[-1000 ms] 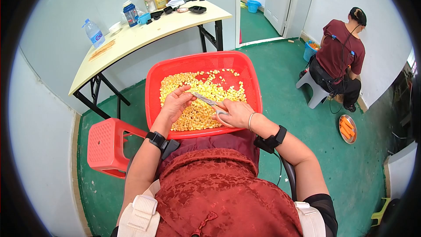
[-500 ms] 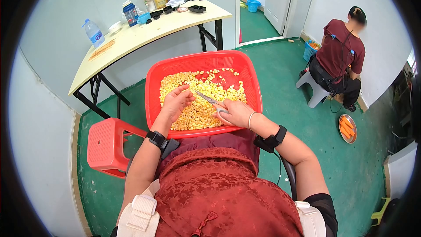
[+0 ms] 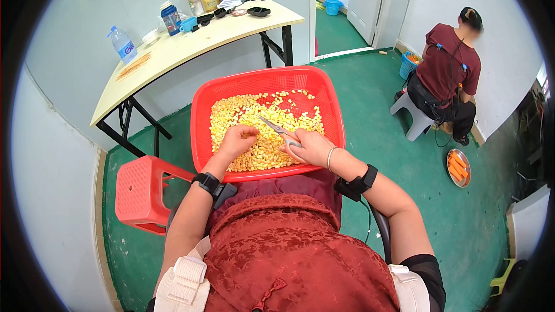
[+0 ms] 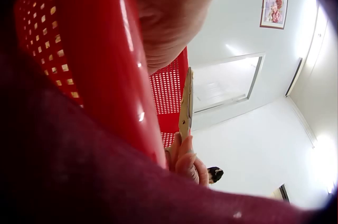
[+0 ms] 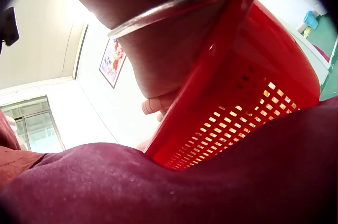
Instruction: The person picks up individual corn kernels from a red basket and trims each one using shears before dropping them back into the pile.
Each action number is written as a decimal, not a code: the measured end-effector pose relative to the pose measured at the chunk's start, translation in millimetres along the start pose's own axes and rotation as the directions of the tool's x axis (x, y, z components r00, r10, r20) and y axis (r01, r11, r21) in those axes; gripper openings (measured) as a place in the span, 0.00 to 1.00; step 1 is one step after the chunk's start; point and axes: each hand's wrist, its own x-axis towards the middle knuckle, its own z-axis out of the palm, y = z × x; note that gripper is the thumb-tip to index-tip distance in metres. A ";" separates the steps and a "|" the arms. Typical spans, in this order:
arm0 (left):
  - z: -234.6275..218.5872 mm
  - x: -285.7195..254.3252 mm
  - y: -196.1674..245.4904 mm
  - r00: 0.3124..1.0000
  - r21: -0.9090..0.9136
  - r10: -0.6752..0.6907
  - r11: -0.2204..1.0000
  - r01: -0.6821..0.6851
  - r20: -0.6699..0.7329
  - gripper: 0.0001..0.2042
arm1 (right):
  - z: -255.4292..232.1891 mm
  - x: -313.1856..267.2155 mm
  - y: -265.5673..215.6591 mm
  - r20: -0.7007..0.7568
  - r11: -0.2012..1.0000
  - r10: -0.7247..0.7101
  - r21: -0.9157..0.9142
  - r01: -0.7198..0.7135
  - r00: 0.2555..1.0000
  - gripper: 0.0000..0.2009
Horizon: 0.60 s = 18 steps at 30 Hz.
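While my left hand (image 3: pixel 236 140) has its fingers curled down into the corn pieces (image 3: pixel 263 130), pinching one near the middle of the red basket (image 3: pixel 202 138) on my lap, my right hand (image 3: pixel 309 147) grips the scissors (image 3: pixel 277 129), blades pointing far-left. I think I should lift the piece clear before cutting, keeping the fingertips behind the blades.

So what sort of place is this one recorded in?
Probably a plain indoor room used for food preparation: a green painted floor, a pale folding table with drink bottles, and a red plastic basket of yellow corn kernels on a lap.
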 end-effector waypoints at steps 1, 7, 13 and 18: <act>-0.5 1.1 -4.1 0.997 0.069 0.075 0.995 -0.075 0.002 0.09 | 1.3 0.5 1.5 -0.004 1.000 0.000 0.004 0.000 1.000 0.21; -0.4 -1.3 -1.9 0.946 0.456 0.322 0.836 -0.305 0.043 0.11 | 7.7 3.4 8.7 -0.061 0.999 -0.039 -0.006 0.039 0.997 0.19; -0.3 -3.7 3.5 0.957 0.477 0.287 0.837 -0.268 0.033 0.09 | 12.8 6.3 15.0 -0.086 0.998 -0.057 0.003 0.058 0.995 0.19; -1.6 -4.2 6.7 0.952 0.501 0.304 0.819 -0.281 0.036 0.08 | 5.1 3.5 6.6 -0.001 1.000 0.008 0.004 -0.008 1.000 0.21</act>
